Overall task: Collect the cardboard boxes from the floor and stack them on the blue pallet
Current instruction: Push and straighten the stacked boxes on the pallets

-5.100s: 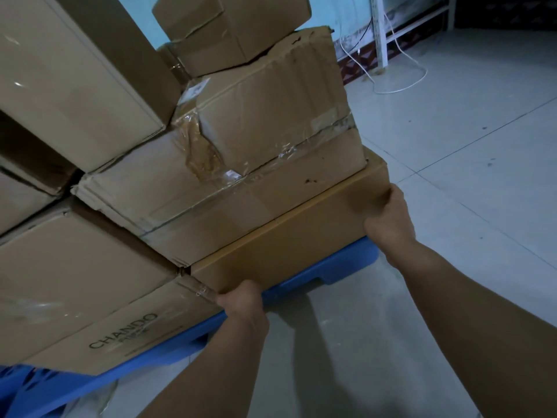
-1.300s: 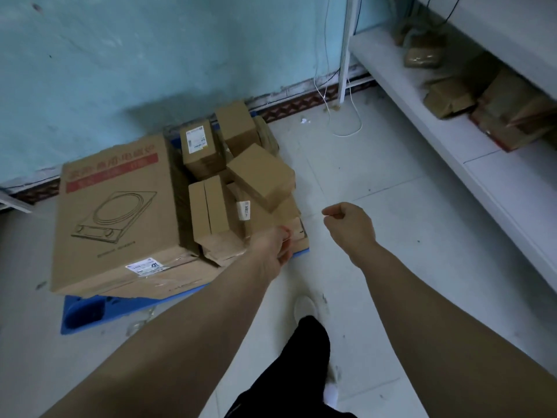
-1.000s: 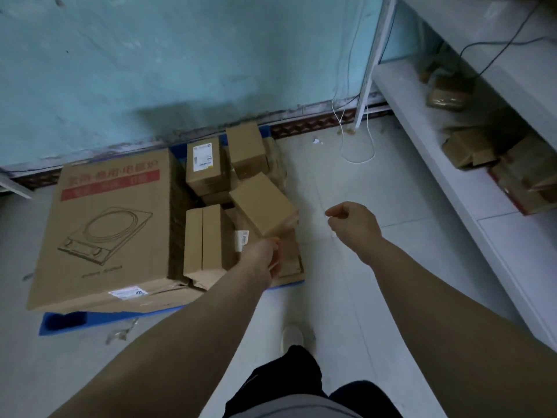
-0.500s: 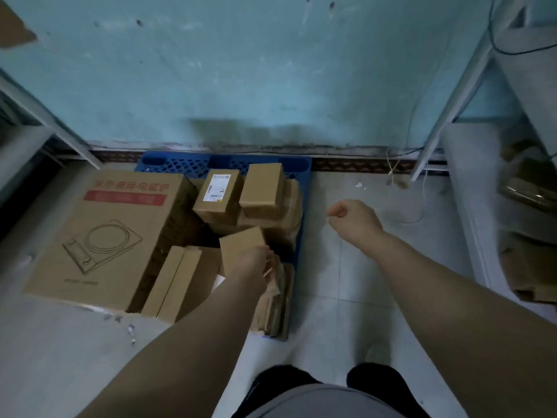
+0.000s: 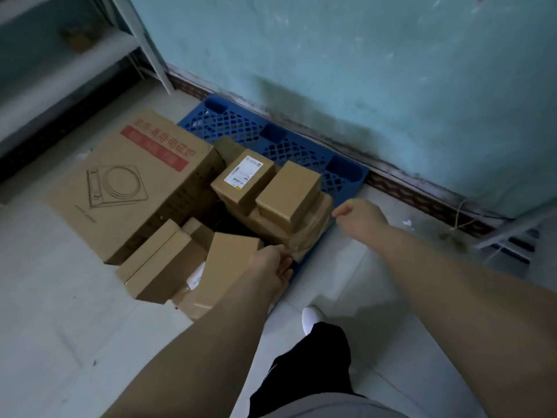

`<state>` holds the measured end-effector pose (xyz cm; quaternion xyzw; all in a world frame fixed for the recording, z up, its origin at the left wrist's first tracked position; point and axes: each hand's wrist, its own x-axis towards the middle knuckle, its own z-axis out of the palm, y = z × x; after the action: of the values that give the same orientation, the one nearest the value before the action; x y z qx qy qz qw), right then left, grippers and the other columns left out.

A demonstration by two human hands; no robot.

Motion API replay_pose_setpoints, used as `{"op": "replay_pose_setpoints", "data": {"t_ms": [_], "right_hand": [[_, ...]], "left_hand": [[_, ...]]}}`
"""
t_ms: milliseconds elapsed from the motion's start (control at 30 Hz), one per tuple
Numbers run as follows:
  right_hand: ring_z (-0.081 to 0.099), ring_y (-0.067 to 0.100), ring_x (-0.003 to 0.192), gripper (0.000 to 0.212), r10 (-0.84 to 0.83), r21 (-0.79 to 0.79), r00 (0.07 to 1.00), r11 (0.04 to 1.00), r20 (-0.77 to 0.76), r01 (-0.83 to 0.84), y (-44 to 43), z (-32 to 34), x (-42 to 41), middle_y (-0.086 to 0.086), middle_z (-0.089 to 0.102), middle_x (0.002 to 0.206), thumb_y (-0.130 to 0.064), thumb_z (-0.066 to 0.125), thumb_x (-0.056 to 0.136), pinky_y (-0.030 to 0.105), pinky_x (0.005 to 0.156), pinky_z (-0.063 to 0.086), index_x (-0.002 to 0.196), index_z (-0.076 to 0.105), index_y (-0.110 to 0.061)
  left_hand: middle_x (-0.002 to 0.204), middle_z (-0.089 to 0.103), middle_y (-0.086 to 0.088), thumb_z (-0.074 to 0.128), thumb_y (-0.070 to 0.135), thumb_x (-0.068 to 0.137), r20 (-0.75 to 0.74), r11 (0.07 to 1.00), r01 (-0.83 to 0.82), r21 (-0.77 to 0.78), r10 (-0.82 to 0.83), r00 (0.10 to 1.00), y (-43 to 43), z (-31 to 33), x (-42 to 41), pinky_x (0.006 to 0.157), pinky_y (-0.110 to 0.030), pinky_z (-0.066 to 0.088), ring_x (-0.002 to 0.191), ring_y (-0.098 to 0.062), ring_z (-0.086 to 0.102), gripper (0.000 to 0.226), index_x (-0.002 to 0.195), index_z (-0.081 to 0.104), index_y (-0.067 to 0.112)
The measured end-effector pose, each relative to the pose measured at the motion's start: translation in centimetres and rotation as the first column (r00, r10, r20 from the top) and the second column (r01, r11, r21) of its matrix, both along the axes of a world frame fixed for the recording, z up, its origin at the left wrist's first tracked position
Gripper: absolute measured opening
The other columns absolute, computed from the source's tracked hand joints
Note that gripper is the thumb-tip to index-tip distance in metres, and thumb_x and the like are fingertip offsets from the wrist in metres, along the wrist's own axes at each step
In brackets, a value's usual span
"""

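One bare strip of blue pallet (image 5: 289,144) along wall (image 5: 361,73)

Your single head view looks steeply down from standing height at the blue pallet (image 5: 304,149) against the wall (image 5: 361,70), your arms reaching into frame.

Teal wall (image 5: 391,70), pale tiled floor (image 5: 60,327), white shelving (image 5: 75,58), dim light

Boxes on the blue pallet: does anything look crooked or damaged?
Yes. The plain box by the left hand leans at a tilt rather than lying flat. The taped box under the labelled box looks crumpled and wrinkled at its near corner.
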<state>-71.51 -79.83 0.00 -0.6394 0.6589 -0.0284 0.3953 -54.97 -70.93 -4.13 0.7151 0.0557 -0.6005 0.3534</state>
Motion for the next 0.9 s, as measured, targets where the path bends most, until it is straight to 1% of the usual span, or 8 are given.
{"op": "replay_pose_setpoints", "data": {"t_ms": [100, 233, 333, 433, 500, 700, 800, 900], "right_hand": [[0.056, 0.022, 0.114, 0.025, 0.088, 0.038, 0.995, 0.996, -0.053, -0.086, -4.0, -0.6, -1.3, 0.0, 0.061, 0.127, -0.019, 0.048, 0.098, 0.023, 0.082, 0.041, 0.116, 0.066, -0.02], [0.056, 0.023, 0.117, 0.027, 0.141, 0.062, 0.987, 0.989, -0.078, -0.137, -8.9, -2.0, -2.6, 0.0, 0.061, 0.129, -0.019, 0.049, 0.098, 0.027, 0.089, 0.044, 0.117, 0.067, -0.018], [0.056, 0.023, 0.114, 0.026, 0.192, 0.102, 0.979, 0.977, -0.067, -0.185, -12.2, -3.5, -2.5, 0.001, 0.062, 0.126, -0.016, 0.049, 0.096, 0.026, 0.085, 0.043, 0.114, 0.068, -0.018], [0.058, 0.028, 0.11, 0.027, 0.19, 0.146, 0.979, 0.973, -0.068, -0.179, -16.2, -4.9, -1.6, 0.009, 0.064, 0.122, -0.012, 0.049, 0.095, 0.036, 0.092, 0.05, 0.112, 0.069, -0.009], [0.058, 0.03, 0.111, 0.029, 0.264, 0.164, 0.959, 0.955, -0.099, -0.246, -19.3, -5.5, -0.5, 0.01, 0.063, 0.124, -0.012, 0.046, 0.097, 0.039, 0.094, 0.05, 0.116, 0.067, -0.01], [0.057, 0.028, 0.114, 0.029, 0.421, 0.188, 0.907, 0.894, -0.033, -0.407, -26.5, -6.3, 1.3, 0.007, 0.061, 0.126, -0.009, 0.045, 0.097, 0.032, 0.088, 0.048, 0.115, 0.067, -0.013], [0.06, 0.026, 0.107, 0.026, 0.452, 0.237, 0.892, 0.868, -0.013, -0.436, -28.2, -7.8, 0.7, 0.005, 0.065, 0.119, -0.007, 0.047, 0.094, 0.03, 0.082, 0.048, 0.104, 0.068, -0.019], [0.06, 0.026, 0.106, 0.027, 0.475, 0.265, 0.88, 0.85, -0.01, -0.455, -28.8, -9.5, 0.1, 0.006, 0.065, 0.118, -0.007, 0.047, 0.094, 0.03, 0.08, 0.048, 0.106, 0.069, -0.017]], "left_hand": [[0.083, 0.06, -0.007, 0.056, 0.003, 0.091, 0.001, 0.999, -0.005, 0.039, 0.005, 1.0, -3.3, -1.0, -1.7, 0.058, -0.03, 0.048, 0.067, -0.016, 0.054, 0.014, 0.103, 0.061, 0.009], [0.09, 0.062, -0.008, 0.055, 0.004, 0.09, 0.034, 0.995, -0.049, 0.091, 0.046, 0.998, -6.7, -2.2, -3.2, 0.049, -0.026, 0.046, 0.065, -0.016, 0.056, 0.029, 0.118, 0.06, 0.01], [0.082, 0.058, -0.007, 0.054, 0.006, 0.09, 0.03, 0.984, -0.125, 0.123, 0.123, 0.992, -8.5, -3.1, -3.7, 0.046, -0.023, 0.046, 0.057, -0.015, 0.051, 0.03, 0.119, 0.059, 0.009], [0.081, 0.058, -0.005, 0.055, 0.006, 0.091, 0.03, 0.959, -0.249, 0.136, 0.247, 0.969, -9.9, -4.2, -4.6, 0.05, -0.026, 0.048, 0.062, -0.017, 0.053, 0.026, 0.115, 0.062, 0.009], [0.081, 0.06, -0.004, 0.055, 0.006, 0.092, 0.033, 0.935, -0.321, 0.152, 0.32, 0.947, -11.2, -4.6, -5.6, 0.051, -0.028, 0.048, 0.066, -0.018, 0.055, 0.023, 0.112, 0.064, 0.009], [0.09, 0.064, -0.006, 0.048, 0.009, 0.095, 0.019, 0.82, -0.536, 0.201, 0.544, 0.839, -15.9, -4.5, -10.6, 0.058, -0.03, 0.051, 0.078, -0.018, 0.061, 0.024, 0.116, 0.06, 0.006], [0.092, 0.063, -0.005, 0.049, 0.01, 0.096, -0.007, 0.789, -0.576, 0.213, 0.591, 0.807, -18.3, -4.5, -12.1, 0.064, -0.031, 0.051, 0.081, -0.018, 0.061, 0.023, 0.117, 0.059, 0.008], [0.093, 0.062, -0.005, 0.05, 0.009, 0.095, -0.027, 0.779, -0.587, 0.219, 0.606, 0.795, -19.7, -5.1, -12.6, 0.067, -0.031, 0.05, 0.081, -0.017, 0.06, 0.019, 0.112, 0.06, 0.008]]}}
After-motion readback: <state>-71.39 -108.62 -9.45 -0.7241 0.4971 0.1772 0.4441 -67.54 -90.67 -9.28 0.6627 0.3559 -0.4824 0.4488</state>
